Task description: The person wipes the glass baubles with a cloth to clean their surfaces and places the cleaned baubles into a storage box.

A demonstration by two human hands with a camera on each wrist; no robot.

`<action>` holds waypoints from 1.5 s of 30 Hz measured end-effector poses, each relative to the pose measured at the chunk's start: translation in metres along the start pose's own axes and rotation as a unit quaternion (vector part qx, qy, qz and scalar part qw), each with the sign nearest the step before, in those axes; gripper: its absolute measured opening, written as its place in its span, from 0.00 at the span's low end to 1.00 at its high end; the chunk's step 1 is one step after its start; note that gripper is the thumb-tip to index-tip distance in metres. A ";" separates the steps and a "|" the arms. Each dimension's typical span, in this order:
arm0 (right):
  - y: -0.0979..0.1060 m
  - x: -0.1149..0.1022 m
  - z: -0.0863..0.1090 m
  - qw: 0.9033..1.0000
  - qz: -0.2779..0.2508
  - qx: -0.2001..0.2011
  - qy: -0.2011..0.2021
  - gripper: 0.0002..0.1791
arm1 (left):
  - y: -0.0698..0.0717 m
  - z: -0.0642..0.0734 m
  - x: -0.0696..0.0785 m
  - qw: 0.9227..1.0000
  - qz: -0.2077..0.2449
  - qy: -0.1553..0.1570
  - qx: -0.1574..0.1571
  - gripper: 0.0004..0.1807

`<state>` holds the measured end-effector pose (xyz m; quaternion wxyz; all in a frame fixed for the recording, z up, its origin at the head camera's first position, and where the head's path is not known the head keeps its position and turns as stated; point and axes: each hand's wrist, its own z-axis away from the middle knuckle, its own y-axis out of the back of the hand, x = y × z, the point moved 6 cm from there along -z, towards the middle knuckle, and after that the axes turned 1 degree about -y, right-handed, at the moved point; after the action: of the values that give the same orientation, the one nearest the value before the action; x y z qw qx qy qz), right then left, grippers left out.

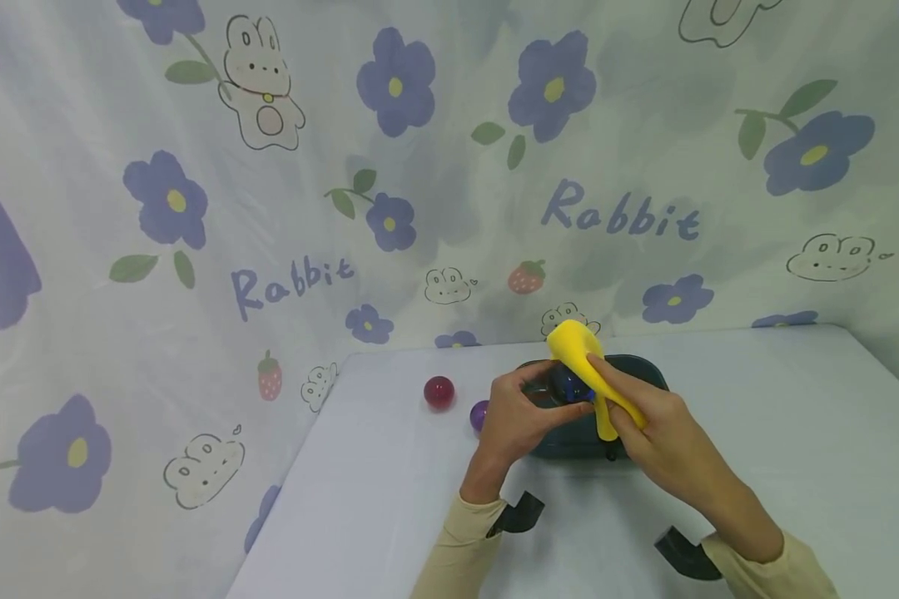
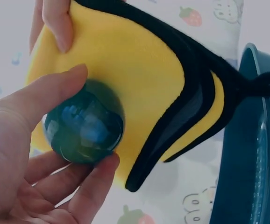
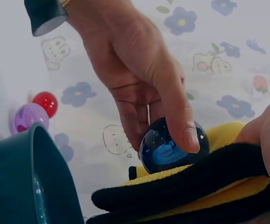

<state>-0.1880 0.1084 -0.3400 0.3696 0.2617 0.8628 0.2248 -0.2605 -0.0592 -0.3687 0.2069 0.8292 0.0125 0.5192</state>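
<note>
My left hand (image 1: 515,413) holds a dark blue glassy ball (image 2: 84,122) between thumb and curled fingers, above a dark teal basin (image 1: 644,374). A yellow cloth (image 1: 577,345) with black edging and a black hanging loop is gripped by my right hand (image 1: 663,437). In the left wrist view the folded cloth lies right against the far side of the ball. The right wrist view shows the ball (image 3: 167,147) partly covered by the cloth's dark-edged fold (image 3: 181,186). Most of the right hand's fingers are hidden there.
A red ball (image 1: 439,393) sits on the white table (image 1: 389,499) left of the basin. Next to it is a purple ball (image 3: 31,116), mostly behind my left hand in the head view. A patterned curtain (image 1: 449,166) with flowers and rabbits hangs behind the table.
</note>
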 end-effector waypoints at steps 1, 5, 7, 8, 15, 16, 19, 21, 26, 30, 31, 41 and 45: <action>0.000 0.000 0.000 1.000 0.002 0.000 0.006 0.39 | -0.001 0.000 0.000 1.000 0.001 0.000 -0.002 0.31; -0.003 0.002 0.000 1.000 0.004 0.000 0.029 0.40 | -0.003 0.002 0.002 1.000 -0.001 -0.002 -0.006 0.30; -0.004 0.003 0.000 0.999 0.002 0.000 0.035 0.40 | -0.004 0.003 0.004 1.000 -0.005 -0.006 -0.008 0.30; -0.004 0.004 0.000 0.999 0.003 0.001 0.035 0.40 | -0.004 0.003 0.004 1.000 -0.008 -0.009 -0.009 0.30; -0.003 0.014 -0.002 1.000 -0.021 -0.010 0.007 0.36 | -0.006 0.004 0.007 0.999 -0.019 -0.026 -0.013 0.32; -0.002 0.016 -0.003 0.999 -0.029 -0.013 -0.001 0.35 | -0.006 0.004 0.007 0.999 -0.019 -0.028 -0.011 0.32; -0.002 0.021 -0.003 0.998 -0.046 -0.023 -0.029 0.34 | -0.006 0.004 0.009 0.999 -0.018 -0.035 -0.007 0.35; -0.001 0.024 -0.003 0.997 -0.058 -0.028 -0.048 0.33 | -0.007 0.004 0.010 0.999 -0.016 -0.040 -0.006 0.35; -0.001 0.026 -0.001 0.994 -0.076 -0.033 -0.077 0.32 | -0.007 0.005 0.012 0.999 -0.008 -0.051 -0.001 0.35; -0.002 0.027 0.001 0.992 -0.090 -0.028 -0.083 0.31 | -0.007 0.006 0.012 0.999 -0.004 -0.051 0.009 0.33; -0.003 0.027 0.001 0.992 -0.092 -0.027 -0.085 0.31 | -0.006 0.006 0.012 0.999 -0.002 -0.049 0.012 0.33; -0.010 0.027 0.002 0.986 -0.109 -0.040 -0.121 0.31 | -0.004 0.004 0.005 0.998 0.040 -0.024 0.044 0.31; -0.010 0.023 0.000 0.986 -0.104 -0.041 -0.120 0.31 | -0.001 0.003 0.004 0.996 0.054 -0.032 0.055 0.30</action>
<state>-0.2041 0.1148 -0.3579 0.5020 0.1799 0.8249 0.1877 -0.2563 -0.0581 -0.3670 0.1326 0.8552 -0.0102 0.5010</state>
